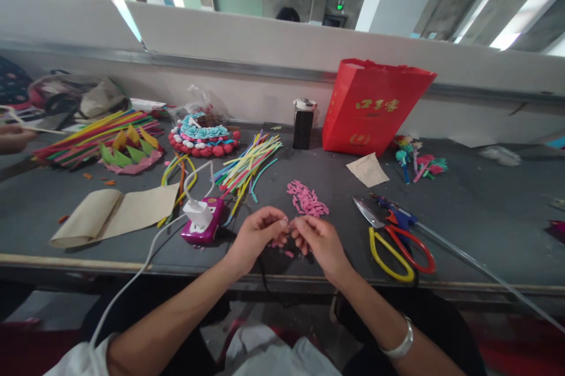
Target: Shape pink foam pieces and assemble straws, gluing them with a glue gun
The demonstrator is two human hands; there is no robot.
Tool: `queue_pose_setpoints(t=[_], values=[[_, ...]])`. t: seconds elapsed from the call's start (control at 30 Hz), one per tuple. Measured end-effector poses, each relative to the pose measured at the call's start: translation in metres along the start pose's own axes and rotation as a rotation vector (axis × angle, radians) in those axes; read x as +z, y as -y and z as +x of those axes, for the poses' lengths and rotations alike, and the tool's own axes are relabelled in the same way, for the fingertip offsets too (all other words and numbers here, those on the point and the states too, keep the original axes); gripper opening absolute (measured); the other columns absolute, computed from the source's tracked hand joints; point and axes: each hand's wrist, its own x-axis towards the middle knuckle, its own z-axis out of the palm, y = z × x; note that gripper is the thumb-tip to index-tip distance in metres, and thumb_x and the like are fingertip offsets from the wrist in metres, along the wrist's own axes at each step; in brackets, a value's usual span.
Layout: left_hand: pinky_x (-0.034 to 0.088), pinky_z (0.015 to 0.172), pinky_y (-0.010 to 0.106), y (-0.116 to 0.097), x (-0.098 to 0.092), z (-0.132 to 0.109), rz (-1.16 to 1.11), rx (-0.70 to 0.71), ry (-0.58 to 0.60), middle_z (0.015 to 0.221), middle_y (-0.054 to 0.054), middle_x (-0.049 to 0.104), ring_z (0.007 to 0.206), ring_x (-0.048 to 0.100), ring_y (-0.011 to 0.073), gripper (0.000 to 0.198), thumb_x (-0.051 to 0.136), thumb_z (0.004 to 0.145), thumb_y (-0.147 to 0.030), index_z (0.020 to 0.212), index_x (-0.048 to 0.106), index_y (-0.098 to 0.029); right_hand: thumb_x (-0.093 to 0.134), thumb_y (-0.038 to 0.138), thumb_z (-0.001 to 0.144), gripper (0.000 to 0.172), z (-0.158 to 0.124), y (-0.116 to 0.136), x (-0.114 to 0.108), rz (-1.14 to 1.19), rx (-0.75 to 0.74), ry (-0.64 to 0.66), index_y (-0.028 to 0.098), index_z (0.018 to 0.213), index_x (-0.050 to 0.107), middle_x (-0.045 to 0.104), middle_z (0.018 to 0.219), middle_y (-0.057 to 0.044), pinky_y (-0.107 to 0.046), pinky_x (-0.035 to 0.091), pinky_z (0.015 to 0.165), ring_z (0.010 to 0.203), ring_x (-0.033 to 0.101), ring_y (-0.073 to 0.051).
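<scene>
My left hand [265, 232] and my right hand [315, 238] meet close above the near part of the dark table, fingertips almost touching. Both are closed in a pinch. Whatever sits between the fingertips is too small and too covered to make out. Just beyond them lies a pile of small pink pieces [308, 198], and a few more, such as a loose pink piece [288, 253], lie under and between my hands. To the right of my right hand rest scissors [388, 238] with one yellow and one red handle, beside a blue glue gun [399, 214] with a long clear glue stick.
A purple power strip [205, 229] with a white plug and cable stands left. Bundled coloured strips [251, 164], a flower-trimmed ring [203, 135], a dark bottle [303, 124] and a red bag [375, 108] lie beyond. Another person's hand [15, 137] shows at far left.
</scene>
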Motion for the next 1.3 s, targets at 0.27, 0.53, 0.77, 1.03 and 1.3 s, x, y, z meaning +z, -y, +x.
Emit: queue_pose_setpoints(t=[0.27,0.53,0.77,1.03,1.3], values=[[0.049,0.056,0.022,-0.001,0.0,0.001,-0.136,-0.066,0.028,0.073,0.002,0.065,0.058,0.061,0.0111,0.022,0.072,0.077,-0.03,0.086,0.059,-0.014,0.06,0.037,0.082,0.02,-0.002,0.001,-0.002,-0.214,-0.153,-0.009,0.018,0.082,0.066,0.067,0.069,-0.001,-0.021,0.045,0.05,0.056,0.058,-0.012],[0.053,0.06,0.026,0.0,0.002,-0.002,-0.154,-0.085,0.143,0.072,0.003,0.065,0.06,0.061,0.0122,0.019,0.068,0.08,-0.03,0.086,0.061,-0.013,0.056,0.028,0.082,0.014,-0.001,0.002,-0.004,-0.336,-0.225,-0.018,0.018,0.074,0.062,0.064,0.066,0.001,-0.021,0.045,0.056,0.057,0.058,-0.012],[0.05,0.056,0.023,0.002,-0.002,0.002,-0.116,-0.076,0.095,0.075,0.003,0.067,0.059,0.062,0.0116,0.026,0.073,0.076,-0.033,0.085,0.06,-0.013,0.056,0.027,0.082,0.013,-0.003,0.006,-0.003,-0.333,-0.228,-0.013,0.019,0.073,0.061,0.062,0.064,0.002,-0.021,0.043,0.053,0.055,0.055,-0.012],[0.046,0.055,0.018,0.005,-0.003,0.002,-0.105,-0.097,0.026,0.069,-0.001,0.062,0.057,0.058,0.008,0.022,0.073,0.075,-0.028,0.086,0.061,-0.013,0.063,0.026,0.083,0.01,-0.012,0.007,0.0,-0.522,-0.33,0.074,0.021,0.074,0.063,0.067,0.069,0.001,-0.024,0.044,0.061,0.063,0.06,-0.014],[0.049,0.057,0.021,0.006,-0.004,0.001,-0.078,-0.059,0.079,0.069,0.001,0.066,0.058,0.063,0.0118,0.028,0.074,0.075,-0.032,0.09,0.059,-0.015,0.065,0.031,0.082,0.011,-0.009,0.008,-0.004,-0.523,-0.305,-0.024,0.021,0.079,0.062,0.065,0.066,0.002,-0.021,0.043,0.055,0.057,0.058,-0.012]])
